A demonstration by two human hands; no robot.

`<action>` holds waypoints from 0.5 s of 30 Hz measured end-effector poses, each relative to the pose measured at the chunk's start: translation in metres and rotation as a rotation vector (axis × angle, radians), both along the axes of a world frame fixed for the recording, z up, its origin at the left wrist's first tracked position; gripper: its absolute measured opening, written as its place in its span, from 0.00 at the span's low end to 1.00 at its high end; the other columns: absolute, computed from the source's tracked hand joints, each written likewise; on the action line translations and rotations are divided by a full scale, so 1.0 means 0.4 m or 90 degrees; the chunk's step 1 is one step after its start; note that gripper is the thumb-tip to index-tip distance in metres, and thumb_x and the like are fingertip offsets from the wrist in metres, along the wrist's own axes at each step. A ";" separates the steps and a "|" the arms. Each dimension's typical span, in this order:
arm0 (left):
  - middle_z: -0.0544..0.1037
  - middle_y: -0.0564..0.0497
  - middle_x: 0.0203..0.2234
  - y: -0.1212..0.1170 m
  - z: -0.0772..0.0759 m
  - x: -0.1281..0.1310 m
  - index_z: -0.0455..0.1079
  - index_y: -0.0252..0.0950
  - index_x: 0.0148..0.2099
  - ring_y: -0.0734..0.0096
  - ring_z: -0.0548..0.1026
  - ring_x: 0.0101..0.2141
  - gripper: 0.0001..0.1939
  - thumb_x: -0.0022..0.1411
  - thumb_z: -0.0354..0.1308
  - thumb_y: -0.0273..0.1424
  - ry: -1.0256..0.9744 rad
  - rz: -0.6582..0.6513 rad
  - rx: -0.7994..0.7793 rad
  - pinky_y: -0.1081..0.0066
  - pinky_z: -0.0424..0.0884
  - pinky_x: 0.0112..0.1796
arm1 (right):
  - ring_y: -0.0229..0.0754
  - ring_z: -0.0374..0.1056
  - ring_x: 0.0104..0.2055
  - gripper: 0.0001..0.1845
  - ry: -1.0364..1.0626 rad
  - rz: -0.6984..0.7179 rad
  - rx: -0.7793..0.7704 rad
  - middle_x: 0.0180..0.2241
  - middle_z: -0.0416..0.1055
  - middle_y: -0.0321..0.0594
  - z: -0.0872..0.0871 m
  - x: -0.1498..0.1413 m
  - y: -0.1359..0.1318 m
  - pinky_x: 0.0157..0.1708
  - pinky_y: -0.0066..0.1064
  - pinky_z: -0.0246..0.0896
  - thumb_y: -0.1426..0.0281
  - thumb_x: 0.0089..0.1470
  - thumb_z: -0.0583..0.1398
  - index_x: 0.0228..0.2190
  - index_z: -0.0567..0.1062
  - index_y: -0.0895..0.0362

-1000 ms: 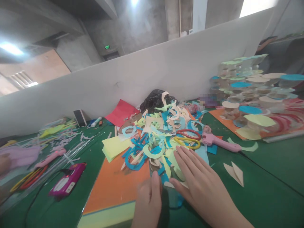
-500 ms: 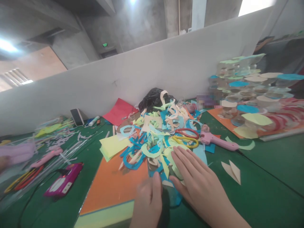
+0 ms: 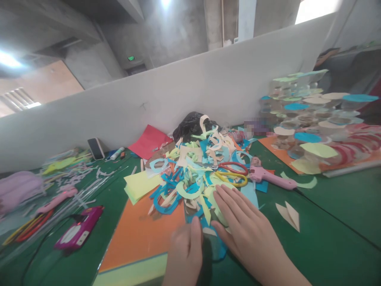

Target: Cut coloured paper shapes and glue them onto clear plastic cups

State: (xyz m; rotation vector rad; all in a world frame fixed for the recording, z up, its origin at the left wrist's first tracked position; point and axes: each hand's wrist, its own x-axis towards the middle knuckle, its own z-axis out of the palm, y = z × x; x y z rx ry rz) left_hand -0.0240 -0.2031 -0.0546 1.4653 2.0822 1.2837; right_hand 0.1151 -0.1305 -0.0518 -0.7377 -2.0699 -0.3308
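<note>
My right hand [image 3: 248, 228] lies flat, fingers stretched together, over a pale green paper piece [image 3: 219, 206] at the near edge of a heap of paper scraps [image 3: 190, 171]. Beside it, my left hand [image 3: 186, 250] is closed with the thumb extended upward. Its curled fingers hide whatever they may hold. Below and between the hands shows a blue paper piece [image 3: 220, 249], partly covered by my right hand. Scissors with red handles [image 3: 235, 167] and scissors with yellow handles [image 3: 233, 179] rest on the heap, just beyond my right fingertips.
A pink glue gun [image 3: 272, 177] with a black cord lies right of the heap. Orange sheets [image 3: 145, 234] are at left, near a magenta power box [image 3: 79, 228] and another pink glue gun [image 3: 58, 199]. Clear cups with paper tops [image 3: 306, 137] stand at far right. A phone [image 3: 95, 148] leans against the partition.
My hands stay almost in place, and the view shifts slightly. At the left edge, another person's hand has gone from sight and the pink item there has changed shape and position.
</note>
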 end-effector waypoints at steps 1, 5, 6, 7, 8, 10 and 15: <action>0.69 0.52 0.15 0.000 0.000 0.000 0.52 0.39 0.18 0.72 0.66 0.20 0.28 0.68 0.40 0.45 0.000 0.000 -0.001 0.71 0.61 0.28 | 0.50 0.69 0.55 0.21 0.000 -0.001 0.001 0.53 0.73 0.49 0.000 0.000 0.000 0.52 0.44 0.68 0.65 0.66 0.52 0.49 0.75 0.67; 0.69 0.52 0.15 0.001 -0.002 -0.003 0.51 0.39 0.18 0.72 0.67 0.20 0.28 0.68 0.40 0.46 0.004 -0.005 -0.003 0.71 0.62 0.29 | 0.50 0.69 0.55 0.21 0.001 0.000 0.002 0.52 0.73 0.49 0.000 0.001 0.000 0.52 0.44 0.69 0.65 0.66 0.52 0.49 0.75 0.68; 0.69 0.52 0.15 0.001 -0.002 -0.003 0.51 0.39 0.18 0.72 0.67 0.20 0.28 0.68 0.40 0.46 0.005 -0.005 -0.004 0.71 0.61 0.28 | 0.50 0.69 0.55 0.21 0.001 0.000 0.001 0.52 0.73 0.49 0.001 0.001 0.000 0.51 0.44 0.69 0.65 0.66 0.52 0.49 0.75 0.67; 0.69 0.52 0.14 0.001 -0.003 -0.004 0.51 0.39 0.18 0.72 0.67 0.20 0.28 0.68 0.40 0.46 0.005 -0.005 -0.005 0.71 0.61 0.28 | 0.51 0.69 0.55 0.21 0.000 -0.001 0.000 0.52 0.73 0.49 0.001 0.001 0.000 0.51 0.44 0.69 0.65 0.66 0.52 0.49 0.75 0.67; 0.69 0.52 0.15 0.001 -0.003 -0.004 0.51 0.39 0.18 0.72 0.67 0.20 0.28 0.68 0.40 0.46 0.005 -0.005 -0.006 0.71 0.61 0.28 | 0.51 0.69 0.55 0.21 -0.002 -0.001 -0.001 0.52 0.73 0.49 0.001 0.001 0.000 0.51 0.44 0.69 0.65 0.66 0.52 0.49 0.75 0.67; 0.68 0.52 0.14 0.001 -0.003 -0.004 0.50 0.39 0.18 0.72 0.67 0.20 0.28 0.68 0.40 0.46 0.002 -0.008 -0.008 0.71 0.61 0.28 | 0.51 0.69 0.55 0.21 -0.007 0.000 -0.004 0.53 0.73 0.49 0.002 0.002 -0.001 0.52 0.44 0.69 0.65 0.66 0.53 0.49 0.75 0.67; 0.68 0.52 0.15 0.001 -0.002 -0.004 0.50 0.39 0.18 0.72 0.67 0.20 0.28 0.68 0.39 0.46 0.000 -0.008 -0.007 0.71 0.61 0.28 | 0.51 0.69 0.55 0.21 -0.009 0.003 -0.008 0.53 0.72 0.50 0.003 0.003 0.000 0.52 0.45 0.70 0.65 0.66 0.52 0.49 0.75 0.68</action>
